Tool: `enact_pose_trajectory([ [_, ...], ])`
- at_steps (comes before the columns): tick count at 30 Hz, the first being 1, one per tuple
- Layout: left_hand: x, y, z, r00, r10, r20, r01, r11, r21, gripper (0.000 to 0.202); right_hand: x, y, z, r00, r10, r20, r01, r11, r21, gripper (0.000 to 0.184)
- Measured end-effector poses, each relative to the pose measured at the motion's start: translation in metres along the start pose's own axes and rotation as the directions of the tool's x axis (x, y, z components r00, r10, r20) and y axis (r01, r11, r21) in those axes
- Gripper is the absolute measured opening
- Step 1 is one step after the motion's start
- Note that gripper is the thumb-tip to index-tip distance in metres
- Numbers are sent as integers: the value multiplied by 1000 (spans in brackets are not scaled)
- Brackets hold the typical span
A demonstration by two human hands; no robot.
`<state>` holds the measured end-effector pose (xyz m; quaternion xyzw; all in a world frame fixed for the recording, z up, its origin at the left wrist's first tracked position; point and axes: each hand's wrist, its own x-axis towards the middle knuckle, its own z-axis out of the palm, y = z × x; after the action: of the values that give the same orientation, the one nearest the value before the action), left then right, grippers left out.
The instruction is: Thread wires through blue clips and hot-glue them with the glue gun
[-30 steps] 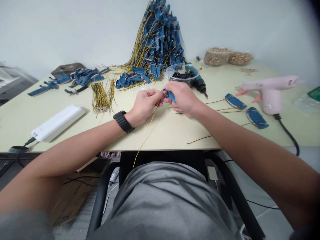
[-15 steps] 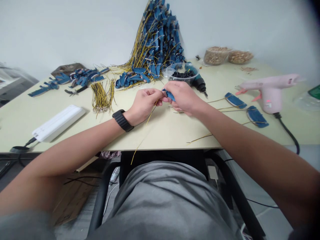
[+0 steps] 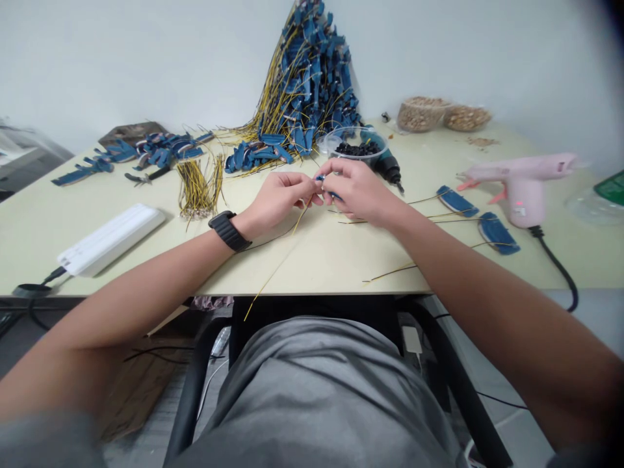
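My left hand and my right hand meet over the middle of the pale table. The left fingers pinch a thin yellow wire that trails down past the table's front edge. The right fingers are closed on a small blue leaf piece at the wire's top end, mostly hidden by the fingers. A black watch is on my left wrist. Just behind my hands stands a clear bowl of dark beads.
A tall heap of blue leaves on yellow wires leans on the wall. A bundle of yellow wires and a white power strip lie left. Right lie two blue leaves, a pink glue gun and two bowls.
Both hands have stayed together over the table. The blue piece has sunk deeper into my right fingers, and the wire's lower end has swung slightly left.
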<state>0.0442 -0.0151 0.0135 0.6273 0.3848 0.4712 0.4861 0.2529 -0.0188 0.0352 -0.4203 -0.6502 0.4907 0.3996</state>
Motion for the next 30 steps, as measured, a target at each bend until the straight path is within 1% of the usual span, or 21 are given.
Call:
enact_pose_trajectory([
  [3,5,-3,-11,998,16,69,-27,988,153,27,2,5,-3,998,-64,0,64,992,-106,23],
  [5,7,-4,-17,994,62,87,-81,967,242,22,3,8,-5,995,-97,-9,94,982,-163,24],
  [7,7,-4,-20,985,165,44,-171,933,317,11,3,9,-6,992,-125,-22,119,973,-197,23],
  [8,7,-3,-21,973,228,11,-218,910,352,7,3,10,-6,989,-142,-30,132,969,-209,23],
  [10,6,-1,-24,939,342,-22,-300,853,428,13,4,11,-7,984,-174,-40,159,957,-242,23],
  [11,7,0,-25,921,389,-4,-341,812,474,17,5,12,-7,982,-185,-42,167,948,-272,24],
  [13,9,-2,-29,880,467,92,-430,698,573,23,8,13,-8,979,-198,-36,172,916,-363,29],
  [16,14,-10,-36,796,535,283,-569,502,651,35,11,14,-10,977,-212,-32,172,861,-479,34],
  [18,17,-17,-39,752,562,344,-620,429,657,41,11,14,-10,981,-190,-34,149,857,-493,34],
  [19,18,-19,-39,740,571,356,-632,409,659,42,11,13,-10,985,-167,-36,129,866,-484,35],
  [21,18,-23,-40,739,571,358,-630,396,668,44,10,12,-9,992,-116,-40,86,890,-447,39],
  [26,17,-22,-38,789,520,327,-578,445,684,47,6,7,-4,997,-52,-51,31,938,-345,47],
  [30,14,-18,-34,819,469,331,-551,481,682,52,4,1,2,997,72,-42,-80,962,-260,48],
])
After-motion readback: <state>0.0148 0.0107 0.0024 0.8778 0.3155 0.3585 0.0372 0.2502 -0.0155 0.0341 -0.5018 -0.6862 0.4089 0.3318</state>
